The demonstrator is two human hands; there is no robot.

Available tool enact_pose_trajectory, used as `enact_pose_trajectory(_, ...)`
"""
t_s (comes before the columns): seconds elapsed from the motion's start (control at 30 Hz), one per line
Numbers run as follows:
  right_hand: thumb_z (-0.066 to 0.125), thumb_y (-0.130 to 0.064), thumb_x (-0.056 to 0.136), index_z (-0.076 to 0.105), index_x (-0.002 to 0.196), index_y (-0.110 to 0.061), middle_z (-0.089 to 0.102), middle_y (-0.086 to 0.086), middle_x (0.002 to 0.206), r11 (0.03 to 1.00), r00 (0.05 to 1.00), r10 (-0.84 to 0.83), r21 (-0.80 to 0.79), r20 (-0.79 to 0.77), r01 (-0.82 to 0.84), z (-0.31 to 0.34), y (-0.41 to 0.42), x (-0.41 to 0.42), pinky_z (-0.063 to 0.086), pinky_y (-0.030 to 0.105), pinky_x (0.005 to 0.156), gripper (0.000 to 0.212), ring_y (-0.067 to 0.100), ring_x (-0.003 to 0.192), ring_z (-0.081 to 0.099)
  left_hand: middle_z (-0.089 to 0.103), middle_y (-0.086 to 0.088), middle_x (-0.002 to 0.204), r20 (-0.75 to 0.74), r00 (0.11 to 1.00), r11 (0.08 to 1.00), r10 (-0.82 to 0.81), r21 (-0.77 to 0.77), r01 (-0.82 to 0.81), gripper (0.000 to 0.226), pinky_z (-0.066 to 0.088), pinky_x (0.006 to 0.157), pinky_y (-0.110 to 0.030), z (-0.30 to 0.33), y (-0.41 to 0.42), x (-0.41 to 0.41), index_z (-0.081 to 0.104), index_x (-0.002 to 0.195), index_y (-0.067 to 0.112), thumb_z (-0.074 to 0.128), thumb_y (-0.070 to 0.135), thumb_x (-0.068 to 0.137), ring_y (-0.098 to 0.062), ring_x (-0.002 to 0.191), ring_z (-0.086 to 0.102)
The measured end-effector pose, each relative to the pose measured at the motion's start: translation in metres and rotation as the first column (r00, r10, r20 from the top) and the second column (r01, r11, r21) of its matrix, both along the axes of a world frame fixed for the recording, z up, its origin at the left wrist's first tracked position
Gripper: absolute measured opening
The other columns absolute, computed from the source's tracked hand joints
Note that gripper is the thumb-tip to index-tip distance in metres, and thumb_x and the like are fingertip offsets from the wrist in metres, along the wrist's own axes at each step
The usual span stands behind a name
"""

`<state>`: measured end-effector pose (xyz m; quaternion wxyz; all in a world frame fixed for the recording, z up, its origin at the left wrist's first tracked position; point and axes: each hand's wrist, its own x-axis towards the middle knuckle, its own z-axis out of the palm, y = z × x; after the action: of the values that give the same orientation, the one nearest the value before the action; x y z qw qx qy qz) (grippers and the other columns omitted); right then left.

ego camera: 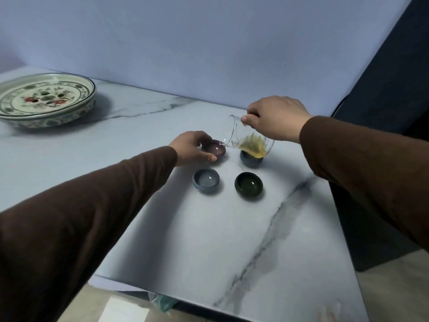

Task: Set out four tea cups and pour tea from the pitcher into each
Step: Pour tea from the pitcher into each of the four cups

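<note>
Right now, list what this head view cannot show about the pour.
- Blue cup behind the glass pitcher: its inside is covered by the tilted pitcher, so its fill is unknown.
- Purple cup: the left hand hides its near-left wall; the tea level is unreadable.
- Pitcher's handle: wrapped by the right hand.
- Tea stream at the spout: too small to see.

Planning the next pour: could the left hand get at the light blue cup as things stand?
Probably yes. The left hand steadies the purple cup, and the light blue cup sits just nearer, uncovered, with bare tabletop between.
</note>
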<state>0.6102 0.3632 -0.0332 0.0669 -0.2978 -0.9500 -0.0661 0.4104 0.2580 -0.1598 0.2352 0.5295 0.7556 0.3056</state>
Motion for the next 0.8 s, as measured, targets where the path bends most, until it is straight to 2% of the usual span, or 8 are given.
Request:
enact_pose_trajectory(0.2, 0.041, -0.05, 0.097, 0.063, 0.085, -0.028, 0.06, -0.002, 0.083, 0.998, 0.998, 0.016, 0.053, 0.06, -0.019, 0.005, 0.0, -0.008, 0.033, 0.033, 0.068, 0.033, 0.027, 0.082, 0.054, 0.064, 0.003, 0.117, 0.012, 1.0, 1.0, 0.028, -0.005, -0.028, 0.059, 0.041, 0.09, -0.026, 0.001, -0.001, 0.002, 0.063, 0.12, 0.024, 0.084, 0.036, 0.067, -0.017, 0.109, 0.056)
enact_pose_trajectory(0.37, 0.042, -0.051, 0.097, 0.056, 0.075, -0.026, 0.058, -0.004, 0.077, 0.995, 0.995, 0.036, 0.09, 0.091, -0.045, 0.009, 0.002, -0.017, 0.031, 0.032, 0.067, 0.036, 0.027, 0.08, 0.053, 0.063, 0.0, 0.12, -0.008, 0.999, 0.999, 0.034, -0.021, -0.034, 0.061, 0.044, 0.098, -0.032, 0.005, -0.001, 0.004, 0.062, 0.122, 0.02, 0.084, 0.034, 0.067, -0.019, 0.112, 0.055)
enact_pose_trajectory(0.57, 0.043, -0.052, 0.097, 0.062, 0.082, -0.026, 0.061, -0.003, 0.081, 0.991, 0.99, 0.063, 0.113, 0.124, -0.077, 0.016, 0.002, -0.026, 0.032, 0.032, 0.068, 0.036, 0.027, 0.083, 0.054, 0.063, -0.001, 0.121, 0.006, 0.999, 0.999, 0.038, -0.022, -0.037, 0.062, 0.045, 0.099, -0.032, 0.006, -0.001, 0.005, 0.061, 0.123, 0.019, 0.085, 0.033, 0.068, -0.019, 0.112, 0.056)
enact_pose_trajectory(0.8, 0.044, -0.051, 0.096, 0.06, 0.079, -0.026, 0.058, -0.006, 0.074, 0.985, 0.984, 0.086, 0.136, 0.155, -0.108, 0.02, 0.004, -0.032, 0.031, 0.033, 0.069, 0.035, 0.026, 0.08, 0.054, 0.062, -0.001, 0.122, 0.013, 0.999, 0.999, 0.036, -0.025, -0.035, 0.063, 0.044, 0.1, -0.033, 0.005, -0.001, 0.005, 0.06, 0.125, 0.02, 0.084, 0.034, 0.068, -0.02, 0.113, 0.055)
